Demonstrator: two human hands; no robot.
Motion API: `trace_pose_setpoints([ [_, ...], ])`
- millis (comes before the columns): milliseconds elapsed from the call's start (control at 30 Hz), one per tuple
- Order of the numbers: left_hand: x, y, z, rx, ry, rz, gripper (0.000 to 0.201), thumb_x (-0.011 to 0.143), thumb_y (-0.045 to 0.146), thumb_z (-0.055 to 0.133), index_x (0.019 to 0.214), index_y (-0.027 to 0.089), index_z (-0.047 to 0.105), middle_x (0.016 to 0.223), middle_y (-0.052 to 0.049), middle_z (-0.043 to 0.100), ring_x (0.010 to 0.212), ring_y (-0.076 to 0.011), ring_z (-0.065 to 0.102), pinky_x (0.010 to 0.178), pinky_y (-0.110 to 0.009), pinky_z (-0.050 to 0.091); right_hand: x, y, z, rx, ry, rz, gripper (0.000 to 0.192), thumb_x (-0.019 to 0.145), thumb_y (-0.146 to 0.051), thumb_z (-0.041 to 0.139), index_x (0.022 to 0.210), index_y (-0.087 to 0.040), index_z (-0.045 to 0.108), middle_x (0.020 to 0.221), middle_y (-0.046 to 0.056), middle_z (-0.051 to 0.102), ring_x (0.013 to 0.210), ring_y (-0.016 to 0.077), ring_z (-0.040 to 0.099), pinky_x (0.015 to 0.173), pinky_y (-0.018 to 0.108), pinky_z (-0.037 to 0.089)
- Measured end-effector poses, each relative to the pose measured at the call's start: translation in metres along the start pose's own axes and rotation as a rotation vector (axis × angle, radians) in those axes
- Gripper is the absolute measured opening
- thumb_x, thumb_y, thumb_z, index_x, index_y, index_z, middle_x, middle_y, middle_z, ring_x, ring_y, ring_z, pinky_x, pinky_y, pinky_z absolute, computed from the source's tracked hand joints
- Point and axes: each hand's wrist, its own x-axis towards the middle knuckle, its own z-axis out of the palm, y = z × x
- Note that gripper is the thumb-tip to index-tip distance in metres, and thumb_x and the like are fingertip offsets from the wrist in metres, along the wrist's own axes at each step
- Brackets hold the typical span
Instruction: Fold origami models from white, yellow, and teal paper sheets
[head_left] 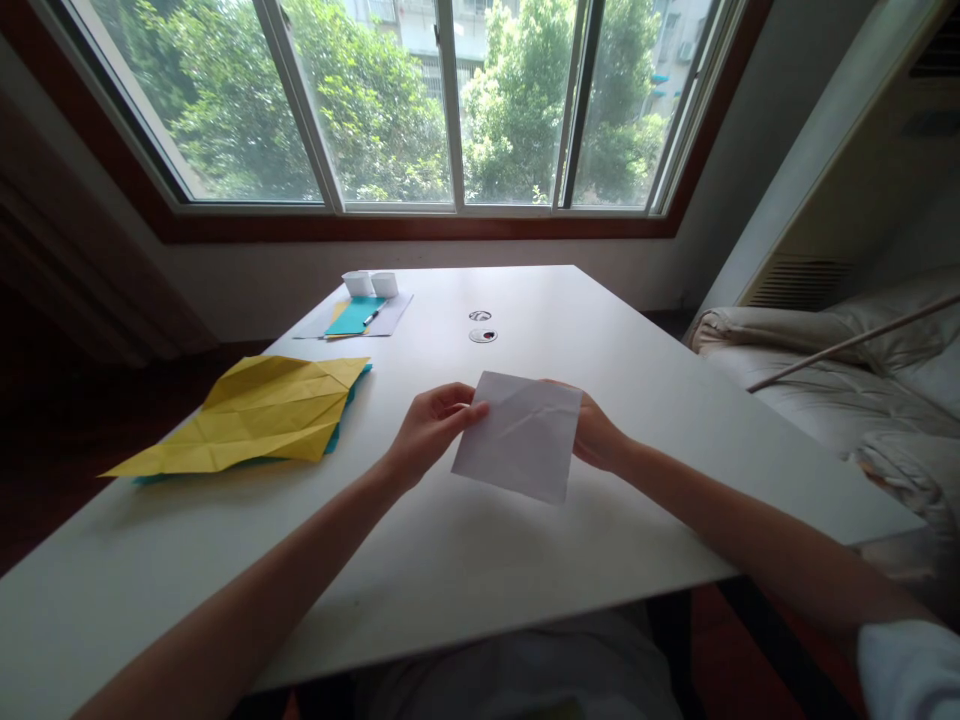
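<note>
Paper square [519,436] sits pinched between my hands, left hand [429,425] on its left edge, right hand [596,437] behind its right, above the worktop [525,560].

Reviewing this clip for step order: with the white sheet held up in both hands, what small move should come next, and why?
Probably lower the white sheet flat onto the bare table. The left hand pinches its left edge and the right hand grips the right edge from behind, so the creased paper hangs tilted in the air with no surface under it to press against.
</note>
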Motion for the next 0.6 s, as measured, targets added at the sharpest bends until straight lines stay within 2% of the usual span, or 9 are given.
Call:
trace_pose_setpoints([
  [100,0.003,-0.005,-0.003,0.023,0.024,-0.047,0.025,0.066,0.036,0.071,0.075,0.014,0.064,0.072,-0.001,0.064,0.067,-0.0124,0.056,0.060,-0.021,0.041,0.004,0.000,-0.006,0.072,-0.061,0.195,0.047,0.077,-0.059,0.048,0.096,-0.018,0.061,0.079,0.004,0.066,0.067,0.0160,0.060,0.059,0.028,0.047],
  [200,0.006,-0.008,-0.007,0.057,-0.009,-0.130,0.028,0.065,0.037,0.071,0.079,0.013,0.066,0.076,-0.003,0.064,0.068,-0.0125,0.056,0.061,-0.021,0.041,0.005,-0.001,-0.011,0.061,-0.076,0.240,0.049,0.081,-0.061,0.041,0.106,-0.023,0.057,0.087,0.003,0.065,0.071,0.0160,0.061,0.061,0.028,0.047],
  [300,0.007,-0.013,-0.009,0.075,-0.032,-0.189,0.029,0.065,0.038,0.070,0.080,0.013,0.066,0.075,-0.003,0.063,0.065,-0.0113,0.054,0.057,-0.020,0.038,0.006,-0.002,-0.014,0.038,-0.090,0.242,0.046,0.081,-0.060,0.042,0.102,-0.023,0.059,0.084,0.001,0.065,0.069,0.0132,0.059,0.061,0.024,0.047],
  [433,0.008,-0.019,-0.009,0.068,-0.063,-0.255,0.030,0.065,0.040,0.070,0.078,0.014,0.064,0.071,-0.001,0.060,0.061,-0.0104,0.051,0.051,-0.019,0.032,0.007,0.000,-0.019,0.038,-0.269,0.377,0.063,0.081,-0.067,0.031,0.093,-0.015,0.063,0.079,0.005,0.065,0.068,0.0141,0.059,0.062,0.025,0.047],
  [500,0.008,-0.021,-0.008,0.054,-0.101,-0.294,0.030,0.064,0.039,0.071,0.079,0.015,0.064,0.071,-0.001,0.060,0.061,-0.0102,0.051,0.050,-0.019,0.031,0.008,0.002,-0.021,0.033,-0.328,0.432,0.057,0.081,-0.063,0.039,0.090,-0.013,0.064,0.080,0.006,0.065,0.070,0.0144,0.059,0.064,0.024,0.047],
  [600,0.007,-0.018,-0.005,0.024,-0.162,-0.372,0.032,0.063,0.041,0.072,0.076,0.013,0.063,0.065,0.000,0.057,0.058,-0.0086,0.049,0.050,-0.019,0.031,0.009,0.004,-0.022,-0.023,-0.279,0.472,0.034,0.078,-0.043,0.059,0.082,-0.010,0.064,0.076,0.005,0.064,0.066,0.0116,0.058,0.060,0.021,0.047],
])
